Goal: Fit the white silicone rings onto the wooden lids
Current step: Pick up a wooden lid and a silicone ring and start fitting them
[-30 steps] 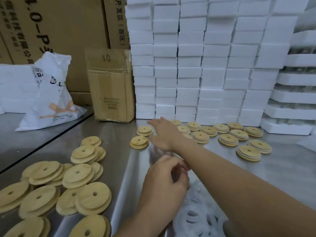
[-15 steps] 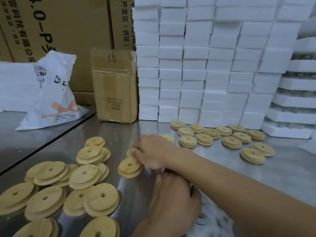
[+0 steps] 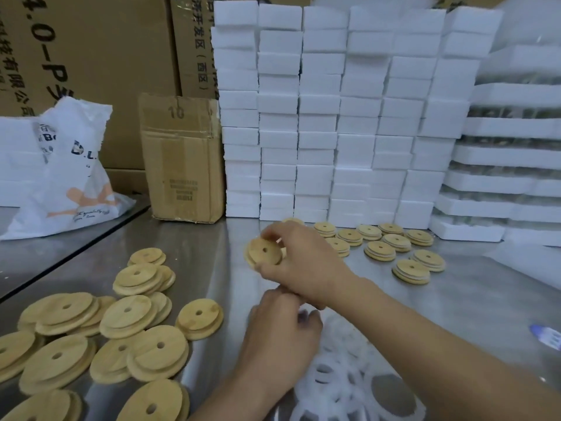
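My right hand (image 3: 303,265) holds a round wooden lid (image 3: 262,253) with a centre hole, tilted on edge just above the steel table (image 3: 485,299). My left hand (image 3: 279,335) is curled below it, by the pile of white silicone rings (image 3: 349,387) at the bottom centre; what it holds is hidden. A loose heap of bare wooden lids (image 3: 73,326) covers the near left. One single lid (image 3: 198,319) lies at the heap's right edge. Several lids with white rings (image 3: 394,247) sit in rows at the back right.
Stacked white foam blocks (image 3: 334,117) wall off the back, with foam trays (image 3: 510,153) to the right. A small cardboard box (image 3: 182,159) and a white plastic bag (image 3: 69,177) stand at the back left, before big cartons (image 3: 91,56).
My right hand reached to the far lids, pulled lids back toward me, and now holds one lifted on edge. Another lid now lies by the left heap. My left hand stayed near the rings.
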